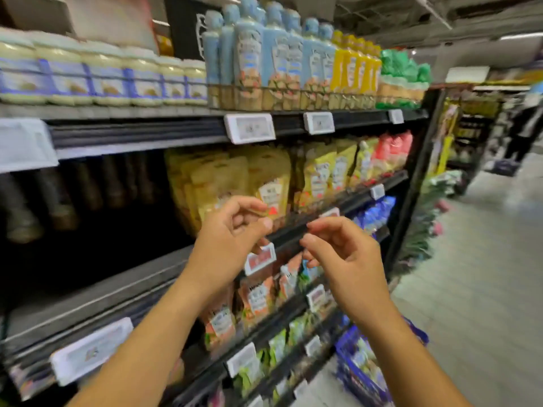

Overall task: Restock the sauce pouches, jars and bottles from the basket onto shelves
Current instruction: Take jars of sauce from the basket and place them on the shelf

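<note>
Low at right on the floor, blue basket (361, 374) holding pouches. Ahead, left hand (232, 230) curled before a yellow pouch (271, 192) on the middle shelf (352, 198), grip impossible to tell. Right hand (349, 259) curled, empty, just beside. Above, jars (102, 74) and bottles (276, 54).

- Overhead store lighting; ceiling strip (520, 35) glows top right, floor (484, 259) bright with soft sheen.
- Deep shadow over the dark bottles (58, 198) at left, barely readable.
- Motion blur throughout: labels (271, 195) illegible, left hand (232, 230) and right hand (346, 259) smeared at the fingertips.
- Wide-angle bend curves shelf rails (135, 133) near edges.
- Far aisle (499, 136) soft, washed out.
</note>
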`<state>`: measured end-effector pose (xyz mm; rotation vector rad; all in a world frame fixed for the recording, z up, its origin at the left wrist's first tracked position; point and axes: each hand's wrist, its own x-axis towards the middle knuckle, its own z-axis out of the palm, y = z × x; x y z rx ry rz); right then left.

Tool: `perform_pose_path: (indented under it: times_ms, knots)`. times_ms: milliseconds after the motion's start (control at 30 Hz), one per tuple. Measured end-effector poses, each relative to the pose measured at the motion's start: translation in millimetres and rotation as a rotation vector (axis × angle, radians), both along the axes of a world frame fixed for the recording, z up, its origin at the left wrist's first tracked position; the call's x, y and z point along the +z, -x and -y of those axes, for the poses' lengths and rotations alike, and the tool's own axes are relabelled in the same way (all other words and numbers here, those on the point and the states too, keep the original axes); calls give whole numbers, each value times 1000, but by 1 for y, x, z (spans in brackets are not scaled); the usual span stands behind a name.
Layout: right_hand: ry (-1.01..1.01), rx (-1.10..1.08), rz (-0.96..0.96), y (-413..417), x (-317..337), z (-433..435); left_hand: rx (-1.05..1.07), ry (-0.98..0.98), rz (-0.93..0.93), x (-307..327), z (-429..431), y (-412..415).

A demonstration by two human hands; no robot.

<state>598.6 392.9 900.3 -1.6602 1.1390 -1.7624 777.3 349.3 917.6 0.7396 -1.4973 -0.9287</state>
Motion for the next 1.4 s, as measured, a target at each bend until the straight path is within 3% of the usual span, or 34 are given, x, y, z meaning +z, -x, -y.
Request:
perform_pose_path:
  times_ms: [133, 433, 867, 1400]
  knots:
    - [-134, -104, 83, 47, -43, -18, -165, -208, 37, -46, 1, 57]
    - [-322, -290, 238, 157, -108, -39, -376, -439, 56, -119, 9, 189]
    - [-508, -391, 365, 295, -165, -35, -386, -609, 122, -168, 43, 327]
    - [-616, -378, 361, 361, -219, 89, -340, -815, 175, -236, 140, 366]
